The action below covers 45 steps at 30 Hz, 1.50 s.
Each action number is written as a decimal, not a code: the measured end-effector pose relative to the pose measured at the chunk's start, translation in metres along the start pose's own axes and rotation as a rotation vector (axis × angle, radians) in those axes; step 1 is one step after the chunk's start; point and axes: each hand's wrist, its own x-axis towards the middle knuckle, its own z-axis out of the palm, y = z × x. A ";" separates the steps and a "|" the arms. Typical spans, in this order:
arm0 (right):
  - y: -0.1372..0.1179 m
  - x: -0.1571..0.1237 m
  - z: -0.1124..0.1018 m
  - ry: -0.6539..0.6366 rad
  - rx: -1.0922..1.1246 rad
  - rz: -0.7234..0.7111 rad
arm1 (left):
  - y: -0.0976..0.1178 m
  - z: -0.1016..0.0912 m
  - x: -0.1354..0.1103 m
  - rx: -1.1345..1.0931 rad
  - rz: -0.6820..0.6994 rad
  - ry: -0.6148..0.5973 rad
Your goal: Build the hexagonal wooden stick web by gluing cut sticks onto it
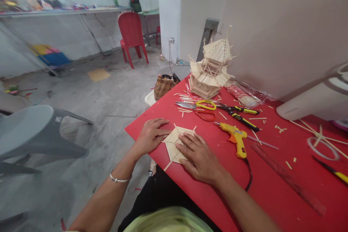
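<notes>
On the near left corner of a red desk (163, 110), a seated person works on a flat, web-like panel of pale sticks (174, 146). The left hand (150, 135) lies at the panel's left edge, fingers extended and loosely apart. The right hand (199, 157) is spread flat over its right side, palm down, gripping nothing.

The visible part of the panel looks largely complete: rows of sticks fill the wedges between its spokes. Spoke ends still jut past the rim, untrimmed; whatever is under the right hand is hidden. At the far side, well apart from the panel, stands a tower of sticks (210, 72) with two flared roofs. At the far right, a star of crossed sticks (320, 136) has bare arms, no rows between them.

Right of the hands lies a yellow glue gun (235, 137), set down. Beyond are scissors (190, 105), black-and-yellow pliers (243, 120), scattered offcuts (223, 115) and a packet of sticks (244, 94).
</notes>
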 end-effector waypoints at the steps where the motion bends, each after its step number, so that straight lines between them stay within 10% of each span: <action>1: 0.000 0.000 0.000 -0.005 -0.001 0.000 | 0.000 0.000 0.000 0.003 -0.002 -0.003; 45: -0.003 0.000 0.000 0.011 0.058 0.024 | -0.011 0.001 0.000 -0.044 -0.028 -0.013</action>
